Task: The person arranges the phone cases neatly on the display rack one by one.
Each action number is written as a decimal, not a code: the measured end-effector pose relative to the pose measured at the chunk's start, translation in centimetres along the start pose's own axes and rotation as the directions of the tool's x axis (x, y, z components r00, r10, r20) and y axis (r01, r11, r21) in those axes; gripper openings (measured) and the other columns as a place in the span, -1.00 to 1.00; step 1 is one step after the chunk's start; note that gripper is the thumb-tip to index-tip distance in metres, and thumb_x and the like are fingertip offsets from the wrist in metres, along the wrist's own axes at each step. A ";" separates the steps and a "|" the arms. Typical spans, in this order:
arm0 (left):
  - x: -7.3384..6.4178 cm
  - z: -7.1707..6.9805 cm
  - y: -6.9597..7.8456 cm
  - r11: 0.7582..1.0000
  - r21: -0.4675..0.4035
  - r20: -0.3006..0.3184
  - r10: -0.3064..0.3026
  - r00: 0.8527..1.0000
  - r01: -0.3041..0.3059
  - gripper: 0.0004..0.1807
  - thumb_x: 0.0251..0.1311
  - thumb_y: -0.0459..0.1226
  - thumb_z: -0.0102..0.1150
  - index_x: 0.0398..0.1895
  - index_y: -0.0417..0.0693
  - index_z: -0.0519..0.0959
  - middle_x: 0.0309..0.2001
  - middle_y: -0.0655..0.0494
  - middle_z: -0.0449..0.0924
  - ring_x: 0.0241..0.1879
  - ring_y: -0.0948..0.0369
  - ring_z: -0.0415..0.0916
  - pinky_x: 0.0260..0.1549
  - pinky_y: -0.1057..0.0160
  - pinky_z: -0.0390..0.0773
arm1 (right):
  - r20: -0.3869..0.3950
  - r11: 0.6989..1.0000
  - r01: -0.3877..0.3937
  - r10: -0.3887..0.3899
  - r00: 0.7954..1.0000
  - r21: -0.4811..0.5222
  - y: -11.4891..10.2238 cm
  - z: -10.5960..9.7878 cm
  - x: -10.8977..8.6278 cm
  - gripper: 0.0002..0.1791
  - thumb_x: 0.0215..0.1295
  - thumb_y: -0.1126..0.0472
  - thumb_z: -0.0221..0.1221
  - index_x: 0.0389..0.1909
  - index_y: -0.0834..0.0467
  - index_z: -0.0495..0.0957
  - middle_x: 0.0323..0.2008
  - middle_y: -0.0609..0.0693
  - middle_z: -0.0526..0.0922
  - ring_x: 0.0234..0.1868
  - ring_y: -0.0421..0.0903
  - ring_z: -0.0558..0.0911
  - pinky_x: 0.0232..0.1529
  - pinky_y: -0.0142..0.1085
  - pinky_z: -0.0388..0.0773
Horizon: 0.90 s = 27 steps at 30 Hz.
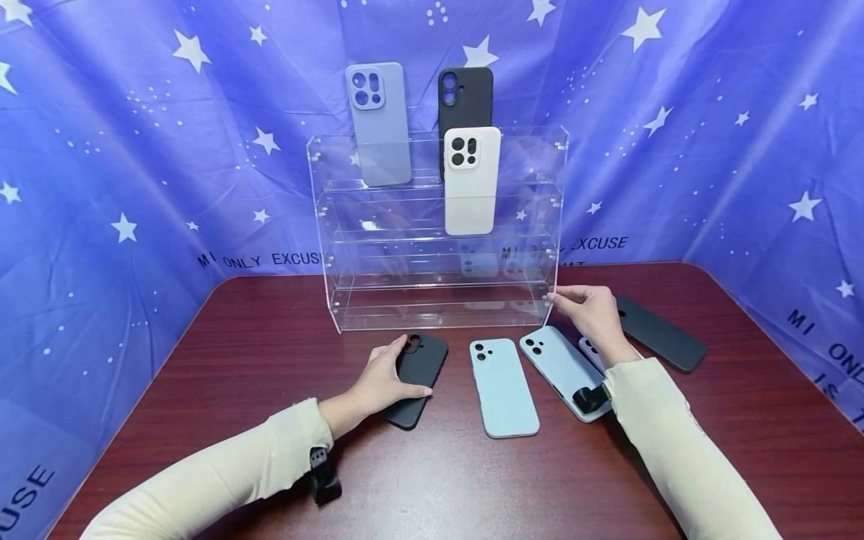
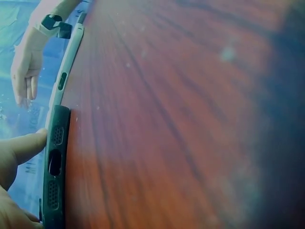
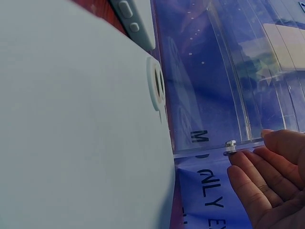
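My left hand [image 1: 378, 382] grips a black phone case [image 1: 427, 367] lying on the table, its thumb at the near right edge and its fingers by the camera cutout. The case's bottom edge, with port and speaker holes, faces the left wrist view. At the lower right of a clear acrylic display stand [image 1: 432, 321], my right hand [image 1: 594, 319] pinches the side panel between thumb and fingertips. Beneath that wrist lie a light blue phone case [image 1: 556, 364] and a mostly hidden lilac one [image 1: 589, 349]. Another light blue phone case [image 1: 505, 394] lies between the hands.
On the stand's tiers lean a blue-grey phone case [image 1: 385, 142], a black one [image 1: 475, 97] and, overlapping it in front, a white one [image 1: 472, 184]. Right of my right hand lies a dark phone case [image 1: 661, 334]. A starry blue curtain [image 1: 202, 150] borders the table [image 1: 250, 322].
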<state>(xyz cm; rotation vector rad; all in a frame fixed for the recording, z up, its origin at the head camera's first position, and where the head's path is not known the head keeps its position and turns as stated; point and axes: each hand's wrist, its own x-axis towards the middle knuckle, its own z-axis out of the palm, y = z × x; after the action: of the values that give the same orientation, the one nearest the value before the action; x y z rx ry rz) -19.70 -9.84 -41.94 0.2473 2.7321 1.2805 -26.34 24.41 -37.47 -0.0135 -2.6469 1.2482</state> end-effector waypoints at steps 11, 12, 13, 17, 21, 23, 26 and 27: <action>-0.1 0.2 -0.1 1.000 -0.004 -0.012 0.014 1.000 -0.014 0.11 -0.27 -0.13 0.55 0.39 -0.25 0.16 0.28 -0.25 0.26 0.25 -0.05 0.13 0.12 -0.02 0.35 | 0.001 1.000 0.020 -0.020 1.000 -0.009 0.0 0.0 0.0 -0.61 0.27 0.04 0.20 -0.06 0.26 0.63 -0.12 0.22 0.66 -0.03 0.07 0.57 -0.25 -0.30 0.47; -0.1 0.2 -0.2 1.000 0.000 -0.016 0.020 1.000 -0.020 0.10 -0.27 -0.13 0.55 0.39 -0.25 0.16 0.28 -0.25 0.26 0.26 -0.06 0.13 0.12 -0.03 0.34 | 0.002 1.000 0.020 -0.020 1.000 -0.006 0.0 0.0 0.0 -0.61 0.27 0.04 0.20 -0.06 0.26 0.63 -0.12 0.22 0.66 -0.03 0.07 0.57 -0.24 -0.30 0.48; -0.1 0.2 -0.2 1.000 0.001 -0.019 0.022 1.000 -0.022 0.10 -0.28 -0.13 0.55 0.39 -0.25 0.16 0.29 -0.23 0.26 0.26 -0.06 0.13 0.13 -0.03 0.34 | 0.002 1.000 0.020 -0.020 1.000 -0.003 0.0 0.0 0.0 -0.61 0.27 0.04 0.20 -0.06 0.26 0.63 -0.13 0.22 0.66 -0.03 0.07 0.57 -0.24 -0.29 0.48; 0.0 0.2 -0.1 0.999 0.008 -0.031 0.032 0.999 -0.032 0.10 -0.29 -0.14 0.55 0.38 -0.25 0.17 0.32 -0.19 0.25 0.27 -0.06 0.12 0.14 -0.04 0.32 | -0.003 1.000 0.018 -0.018 1.000 0.001 -0.1 0.0 0.1 -0.61 0.26 0.04 0.20 -0.06 0.27 0.63 -0.12 0.22 0.66 -0.02 0.07 0.56 -0.23 -0.29 0.47; -0.1 0.3 0.1 0.999 0.008 -0.037 0.041 0.998 -0.040 0.10 -0.28 -0.15 0.55 0.39 -0.24 0.16 0.34 -0.16 0.23 0.26 -0.05 0.15 0.14 -0.04 0.32 | -0.008 1.000 0.014 -0.014 1.000 0.001 -0.1 0.0 0.1 -0.61 0.26 0.05 0.21 -0.07 0.27 0.64 -0.12 0.22 0.66 -0.01 0.06 0.56 -0.24 -0.31 0.47; -0.1 0.3 0.2 0.999 0.014 -0.038 0.049 0.998 -0.049 0.10 -0.27 -0.15 0.54 0.39 -0.24 0.15 0.35 -0.15 0.21 0.26 -0.05 0.16 0.14 -0.06 0.32 | -0.012 1.000 0.013 -0.013 1.000 0.001 -0.1 0.0 0.1 -0.61 0.26 0.05 0.21 -0.07 0.27 0.64 -0.11 0.21 0.66 -0.02 0.06 0.56 -0.26 -0.32 0.46; -0.2 0.3 0.3 0.998 0.025 -0.036 0.063 0.997 -0.062 0.11 -0.26 -0.15 0.53 0.41 -0.23 0.13 0.38 -0.14 0.17 0.27 -0.05 0.17 0.15 -0.06 0.31 | -0.014 1.000 0.010 -0.010 1.000 0.001 0.0 0.0 0.1 -0.60 0.25 0.04 0.21 -0.06 0.27 0.63 -0.11 0.21 0.66 -0.02 0.06 0.56 -0.25 -0.32 0.47; -0.2 0.3 0.3 0.997 0.028 -0.035 0.068 0.997 -0.067 0.11 -0.26 -0.15 0.53 0.41 -0.23 0.12 0.38 -0.14 0.16 0.28 -0.06 0.17 0.16 -0.06 0.30 | -0.014 1.000 0.008 -0.008 1.000 0.001 0.0 0.0 0.1 -0.59 0.25 0.03 0.21 -0.06 0.27 0.63 -0.10 0.21 0.65 -0.01 0.06 0.56 -0.24 -0.30 0.47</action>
<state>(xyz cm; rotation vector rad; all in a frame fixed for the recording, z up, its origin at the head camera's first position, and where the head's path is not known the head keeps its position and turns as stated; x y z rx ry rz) -19.40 -9.46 -41.92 0.3243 2.7956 1.2778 -26.46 24.43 -37.45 -0.0115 -2.6323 1.2424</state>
